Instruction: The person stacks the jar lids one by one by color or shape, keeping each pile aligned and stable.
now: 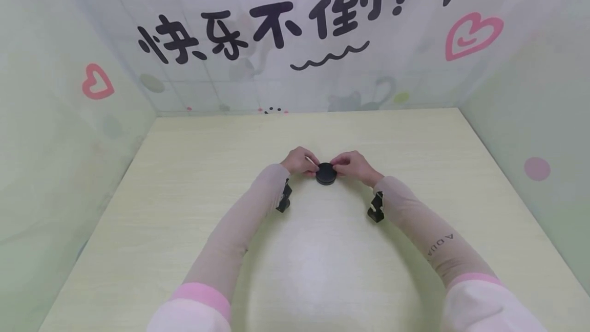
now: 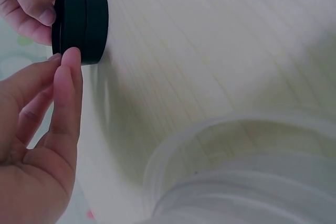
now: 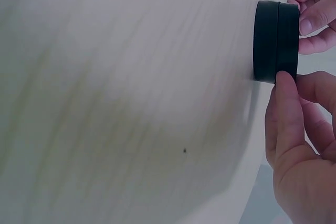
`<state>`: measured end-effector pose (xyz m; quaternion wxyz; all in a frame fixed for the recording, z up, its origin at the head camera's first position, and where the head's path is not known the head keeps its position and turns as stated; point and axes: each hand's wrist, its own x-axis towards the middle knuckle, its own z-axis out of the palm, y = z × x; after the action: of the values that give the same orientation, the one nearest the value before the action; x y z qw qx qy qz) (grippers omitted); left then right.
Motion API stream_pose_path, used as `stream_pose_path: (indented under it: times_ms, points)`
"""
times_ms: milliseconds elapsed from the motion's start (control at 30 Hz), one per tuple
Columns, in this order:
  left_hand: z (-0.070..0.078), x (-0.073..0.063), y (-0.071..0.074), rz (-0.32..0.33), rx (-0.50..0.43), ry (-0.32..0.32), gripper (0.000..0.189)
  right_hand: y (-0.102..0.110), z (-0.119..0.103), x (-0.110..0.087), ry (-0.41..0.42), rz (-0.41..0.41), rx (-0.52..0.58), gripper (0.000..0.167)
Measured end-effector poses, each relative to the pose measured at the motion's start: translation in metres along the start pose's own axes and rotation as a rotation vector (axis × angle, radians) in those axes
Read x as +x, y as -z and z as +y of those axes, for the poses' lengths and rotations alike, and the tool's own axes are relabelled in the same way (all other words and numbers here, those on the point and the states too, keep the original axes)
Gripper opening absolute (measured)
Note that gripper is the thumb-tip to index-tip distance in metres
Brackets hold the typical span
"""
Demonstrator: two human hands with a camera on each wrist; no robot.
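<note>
A small round black tin (image 1: 326, 173) rests on the table in front of the person. A seam runs round the tin's side (image 2: 86, 24) in the left wrist view, parting lid from base. My left hand (image 1: 300, 161) pinches its upper edge from the left with thumb and fingers. From the opposite side my right hand (image 1: 356, 166) grips the same upper part, thumb at the seam in the right wrist view. The lid seems to sit slightly unevenly on the base. What the tin holds inside is hidden.
The pale wooden table (image 1: 313, 270) reaches back to a printed wall curtain (image 1: 258, 86), with more walls at left and right. Black wrist mounts (image 1: 283, 199) hang under both sleeves. A blurred translucent curved piece (image 2: 236, 182) fills the left wrist view's lower right.
</note>
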<state>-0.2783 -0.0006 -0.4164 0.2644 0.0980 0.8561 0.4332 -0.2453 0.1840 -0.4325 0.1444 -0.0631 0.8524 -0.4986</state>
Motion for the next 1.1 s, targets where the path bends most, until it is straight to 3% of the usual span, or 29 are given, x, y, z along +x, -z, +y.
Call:
stream_pose_path:
  times_ms: [433, 1100]
  points:
    - [0.0032, 0.0003, 0.003, -0.066, 0.052, -0.003, 0.02, 0.0024, 0.0054, 0.0009, -0.011, -0.012, -0.016, 0.023]
    - [0.0028, 0.0047, 0.0041, -0.039, 0.042, -0.024, 0.02, 0.0015, 0.003, 0.0027, 0.008, 0.038, -0.05, 0.023]
